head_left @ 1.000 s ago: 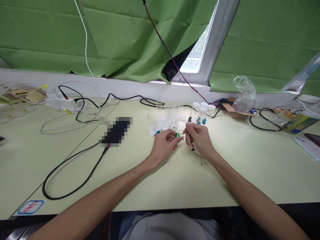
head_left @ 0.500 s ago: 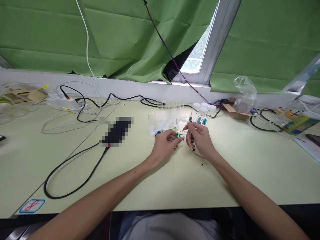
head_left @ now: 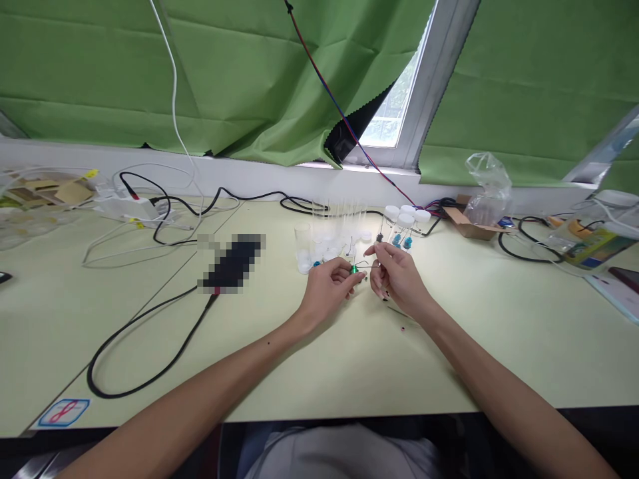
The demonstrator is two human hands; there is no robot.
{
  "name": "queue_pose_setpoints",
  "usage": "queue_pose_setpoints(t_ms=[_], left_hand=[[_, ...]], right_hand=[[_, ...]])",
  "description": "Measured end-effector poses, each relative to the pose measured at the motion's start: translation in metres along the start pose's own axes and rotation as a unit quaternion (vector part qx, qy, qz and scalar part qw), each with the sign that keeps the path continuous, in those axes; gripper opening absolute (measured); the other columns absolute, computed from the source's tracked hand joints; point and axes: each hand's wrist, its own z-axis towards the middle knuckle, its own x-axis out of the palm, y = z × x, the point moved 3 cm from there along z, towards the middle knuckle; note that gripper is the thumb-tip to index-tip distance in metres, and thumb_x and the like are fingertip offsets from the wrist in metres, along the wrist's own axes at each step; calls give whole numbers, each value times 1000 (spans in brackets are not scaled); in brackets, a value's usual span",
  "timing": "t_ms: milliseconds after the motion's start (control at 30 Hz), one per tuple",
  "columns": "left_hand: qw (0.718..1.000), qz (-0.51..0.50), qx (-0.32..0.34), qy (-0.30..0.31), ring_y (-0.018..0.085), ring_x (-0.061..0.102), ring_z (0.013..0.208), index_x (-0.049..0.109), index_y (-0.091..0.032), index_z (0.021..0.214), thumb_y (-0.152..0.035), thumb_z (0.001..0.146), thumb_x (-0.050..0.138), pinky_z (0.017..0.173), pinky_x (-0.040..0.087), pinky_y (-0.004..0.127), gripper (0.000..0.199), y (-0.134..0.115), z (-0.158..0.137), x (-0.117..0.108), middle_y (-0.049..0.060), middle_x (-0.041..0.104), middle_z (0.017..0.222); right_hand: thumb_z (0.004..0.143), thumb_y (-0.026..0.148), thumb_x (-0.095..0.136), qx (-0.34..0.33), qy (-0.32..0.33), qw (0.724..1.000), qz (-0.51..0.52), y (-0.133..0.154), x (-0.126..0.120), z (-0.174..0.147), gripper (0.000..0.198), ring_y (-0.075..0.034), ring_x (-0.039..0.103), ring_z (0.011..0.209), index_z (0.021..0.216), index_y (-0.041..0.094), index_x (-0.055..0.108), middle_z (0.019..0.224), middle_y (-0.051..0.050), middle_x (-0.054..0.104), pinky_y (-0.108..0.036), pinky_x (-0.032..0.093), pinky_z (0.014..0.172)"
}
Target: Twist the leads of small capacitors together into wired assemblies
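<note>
My left hand point(head_left: 327, 286) pinches a small shiny green part point(head_left: 354, 269) between thumb and fingers. A thin pin stands up from it. Close by on the right, my right hand point(head_left: 402, 276) is closed on a thin metal rod point(head_left: 369, 267), whose tip reaches the green part; whether it sits inside cannot be made out. Under the right wrist lies another thin rod point(head_left: 395, 311), with a tiny red ring point(head_left: 403, 328) nearer the front edge. Behind the hands stand several clear tubes point(head_left: 332, 216), and white-capped tubes point(head_left: 422, 217) with small blue parts point(head_left: 408, 243) around them.
A phone-like dark object point(head_left: 232, 263), blurred out, lies left with a looping black cable point(head_left: 94, 352). A cardboard box point(head_left: 466, 223) and plastic bag point(head_left: 489, 193) sit at the back right, near a clear container point(head_left: 594, 233). Cables and a power strip point(head_left: 127, 205) occupy the back left.
My hands stay almost in place, still on the green part and the rod. The bright glint on the green part has dimmed, and the whole view has shifted very slightly.
</note>
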Motion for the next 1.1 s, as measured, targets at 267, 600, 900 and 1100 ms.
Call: queue_pose_setpoints(t_ms=[267,600,900,1100], left_hand=[[1000,4,-3,0,13,56,52,59,-18,77,-48,75,75,50,50,27,35,0,0,0,-1,58,60],[1000,14,0,-10,13,55,51,58,-18,76,-45,77,74,52,48,26,31,-1,-1,-1,-2,57,59],[999,31,15,-26,12,55,50,57,-18,76,-41,79,72,53,47,26,27,-5,0,-4,-2,57,58],[999,24,20,-43,12,55,51,57,-19,79,-44,78,72,50,47,25,29,-5,1,-5,-2,58,64]], right_hand=[[92,49,59,-21,-2,999,-38,-1,-4,0,29,-11,45,29,92,20,58,40,7,52,-20,35,30],[86,50,66,23,4,1000,20,-1,-2,1,31,-10,45,28,89,20,58,40,7,52,-19,34,29],[76,59,73,51,-1,997,58,-3,-1,2,45,-10,47,30,74,16,60,42,4,54,-18,31,27],[74,63,73,37,-7,998,59,-4,1,1,49,-9,49,34,71,15,61,45,3,54,-19,31,30]])
